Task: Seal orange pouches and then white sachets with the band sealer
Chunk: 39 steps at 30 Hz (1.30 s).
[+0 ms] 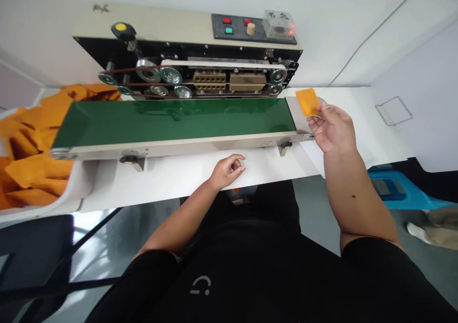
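Note:
My right hand (331, 127) pinches a small orange packet (307, 101) at the right end of the green conveyor belt (171, 118) of a band sealing machine (193, 51). The packet hovers just past the belt's right edge, over the white table (171, 177). My left hand (229, 169) rests on the table in front of the machine with its fingers curled in; whether anything small sits in them I cannot make out.
A white bin (71, 189) at the left end of the belt holds several orange packets (32, 141). A blue stool (397, 192) stands under the table's right side. White walls close in behind and to the right.

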### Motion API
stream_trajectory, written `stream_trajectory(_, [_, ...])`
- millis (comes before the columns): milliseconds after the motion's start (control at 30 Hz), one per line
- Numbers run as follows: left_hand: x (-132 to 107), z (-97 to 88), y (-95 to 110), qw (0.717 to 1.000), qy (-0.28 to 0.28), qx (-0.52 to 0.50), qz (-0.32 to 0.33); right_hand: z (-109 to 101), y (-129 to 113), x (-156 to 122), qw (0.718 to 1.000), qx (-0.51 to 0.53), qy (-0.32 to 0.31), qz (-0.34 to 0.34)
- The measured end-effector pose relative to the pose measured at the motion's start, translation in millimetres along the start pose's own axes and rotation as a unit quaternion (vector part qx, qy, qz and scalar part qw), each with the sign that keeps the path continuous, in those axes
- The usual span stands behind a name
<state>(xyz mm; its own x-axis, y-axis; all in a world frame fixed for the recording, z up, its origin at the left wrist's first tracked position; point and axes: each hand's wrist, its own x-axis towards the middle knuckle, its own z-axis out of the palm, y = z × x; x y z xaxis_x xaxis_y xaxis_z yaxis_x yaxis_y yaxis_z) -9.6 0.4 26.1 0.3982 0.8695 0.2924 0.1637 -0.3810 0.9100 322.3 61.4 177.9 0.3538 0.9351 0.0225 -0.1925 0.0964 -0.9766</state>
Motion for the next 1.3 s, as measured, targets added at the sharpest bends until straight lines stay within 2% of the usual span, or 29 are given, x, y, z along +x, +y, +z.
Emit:
stream_trajectory(67, [-1, -0.4, 1, 1.000, 0.002, 0.006, 0.005, 2, 3, -12, 1.000, 0.012, -0.009, -0.013])
stream_trajectory(167, [-2, -0.3, 0, 1.000, 0.003, 0.011, 0.007, 5, 6, -30, 0.998, 0.008, -0.059, 0.004])
stream_trajectory(367, [-2, 0.4, -2, 1.000, -0.002, 0.026, 0.004, 13, -3, -56, 0.981, -0.084, -0.163, 0.057])
stream_trajectory(533, [-1, 0.1, -3, 0.999, 0.007, 0.038, 0.009, 13, -11, -61, 0.973, -0.129, -0.185, 0.059])
stream_trajectory(667, [-1, 0.8, -4, 0.999, 0.017, 0.043, 0.011, 4, -13, -44, 0.983, -0.109, -0.138, 0.047])
stream_trajectory(833, [0, 1.5, -6, 0.999, 0.017, 0.047, 0.008, -6, -10, -4, 0.995, -0.029, -0.054, 0.074])
stream_trajectory(1000, [1, 1.6, -4, 0.999, 0.011, 0.050, -0.002, -5, -7, 31, 0.995, 0.003, 0.012, 0.097])
stream_trajectory(1167, [2, 2.1, -3, 0.999, 0.015, 0.049, -0.006, 13, -3, 50, 0.994, -0.002, 0.027, 0.106])
stream_trajectory(1300, [3, 2.0, -3, 0.999, 0.014, 0.050, -0.009, 24, 9, 66, 0.994, 0.012, 0.006, 0.106])
